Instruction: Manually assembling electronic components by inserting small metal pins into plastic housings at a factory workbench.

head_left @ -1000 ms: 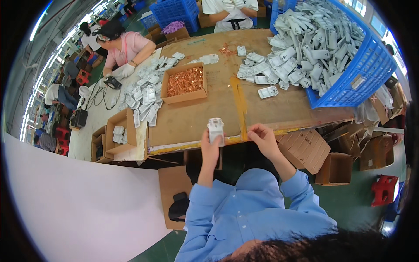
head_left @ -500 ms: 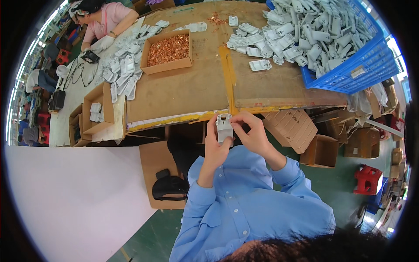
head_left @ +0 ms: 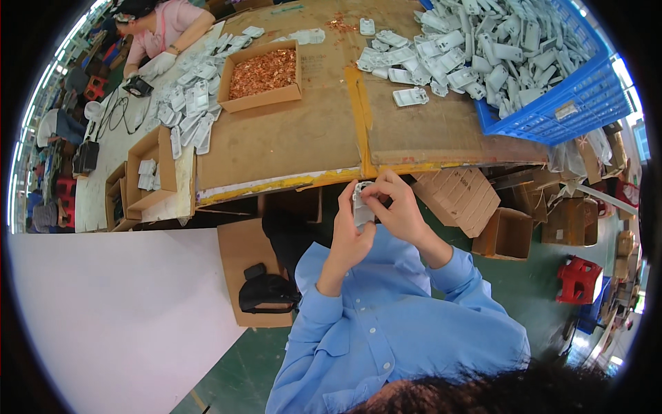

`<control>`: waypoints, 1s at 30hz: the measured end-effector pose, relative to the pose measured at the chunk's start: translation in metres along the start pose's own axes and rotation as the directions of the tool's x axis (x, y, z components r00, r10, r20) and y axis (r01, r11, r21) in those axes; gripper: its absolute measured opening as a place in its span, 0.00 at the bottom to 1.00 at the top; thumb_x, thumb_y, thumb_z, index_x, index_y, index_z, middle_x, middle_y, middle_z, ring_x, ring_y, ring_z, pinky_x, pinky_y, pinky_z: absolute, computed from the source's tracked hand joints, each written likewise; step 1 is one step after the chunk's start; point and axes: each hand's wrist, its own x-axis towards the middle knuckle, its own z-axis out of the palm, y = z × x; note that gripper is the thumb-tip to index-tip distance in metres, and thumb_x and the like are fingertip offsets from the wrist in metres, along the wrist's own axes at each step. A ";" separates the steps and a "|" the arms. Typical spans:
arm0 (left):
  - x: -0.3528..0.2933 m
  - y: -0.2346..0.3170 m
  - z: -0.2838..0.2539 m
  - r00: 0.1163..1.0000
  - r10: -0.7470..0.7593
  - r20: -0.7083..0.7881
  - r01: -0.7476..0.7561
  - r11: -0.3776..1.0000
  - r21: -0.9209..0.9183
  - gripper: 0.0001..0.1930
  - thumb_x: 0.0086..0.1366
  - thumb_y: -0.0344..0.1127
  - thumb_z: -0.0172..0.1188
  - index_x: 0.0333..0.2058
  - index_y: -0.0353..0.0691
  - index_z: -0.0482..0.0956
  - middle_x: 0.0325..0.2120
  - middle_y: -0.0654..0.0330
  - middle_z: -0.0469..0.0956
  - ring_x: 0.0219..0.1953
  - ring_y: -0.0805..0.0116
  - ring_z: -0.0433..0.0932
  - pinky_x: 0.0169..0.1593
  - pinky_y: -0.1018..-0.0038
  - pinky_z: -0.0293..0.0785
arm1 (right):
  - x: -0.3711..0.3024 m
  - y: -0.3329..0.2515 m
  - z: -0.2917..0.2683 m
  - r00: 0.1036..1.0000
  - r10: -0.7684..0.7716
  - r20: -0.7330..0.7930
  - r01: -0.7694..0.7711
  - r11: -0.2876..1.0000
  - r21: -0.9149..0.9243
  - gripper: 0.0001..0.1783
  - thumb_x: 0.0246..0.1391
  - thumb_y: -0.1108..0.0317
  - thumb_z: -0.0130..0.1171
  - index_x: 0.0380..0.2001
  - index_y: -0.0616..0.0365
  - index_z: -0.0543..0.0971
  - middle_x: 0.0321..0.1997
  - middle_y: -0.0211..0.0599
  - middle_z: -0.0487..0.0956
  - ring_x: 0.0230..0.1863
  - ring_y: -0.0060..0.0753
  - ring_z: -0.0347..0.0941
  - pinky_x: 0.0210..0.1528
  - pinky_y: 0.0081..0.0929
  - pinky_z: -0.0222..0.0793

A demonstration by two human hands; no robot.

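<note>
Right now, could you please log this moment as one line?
left hand: holding white part | right hand: at part's upper end | copper-coloured pieces: in open carton on table

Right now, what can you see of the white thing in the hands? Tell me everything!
The longish, whitish piece looks like plastic. Its long side runs roughly up the picture, just below the near edge of the table. The left hand holds it; the right hand touches its upper part, hiding details.
</note>
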 end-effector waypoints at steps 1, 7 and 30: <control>0.002 0.000 0.001 0.999 0.039 -0.001 -0.039 0.999 0.021 0.37 0.52 0.19 0.48 0.64 0.33 0.53 0.47 0.44 0.73 0.47 0.58 0.76 0.50 0.70 0.73 | 0.000 -0.001 -0.001 1.000 0.021 -0.005 -0.021 1.000 0.019 0.04 0.51 0.78 0.61 0.31 0.62 0.81 0.30 0.35 0.70 0.26 0.28 0.68 0.29 0.23 0.66; 0.002 -0.002 0.004 1.000 0.026 0.016 -0.026 1.000 -0.002 0.37 0.52 0.19 0.47 0.64 0.32 0.52 0.47 0.43 0.72 0.48 0.57 0.76 0.51 0.69 0.72 | -0.002 -0.001 -0.004 0.994 0.110 -0.002 -0.109 0.990 0.086 0.04 0.49 0.78 0.61 0.31 0.61 0.81 0.30 0.33 0.69 0.26 0.24 0.65 0.28 0.22 0.63; -0.001 -0.018 -0.001 0.993 -0.048 -0.106 0.032 0.989 -0.147 0.18 0.70 0.31 0.43 0.56 0.34 0.65 0.41 0.56 0.76 0.36 0.74 0.75 0.41 0.78 0.75 | -0.005 0.007 0.008 0.991 0.121 -0.065 -0.111 0.984 0.136 0.14 0.46 0.73 0.67 0.34 0.59 0.71 0.25 0.27 0.70 0.27 0.19 0.64 0.30 0.20 0.63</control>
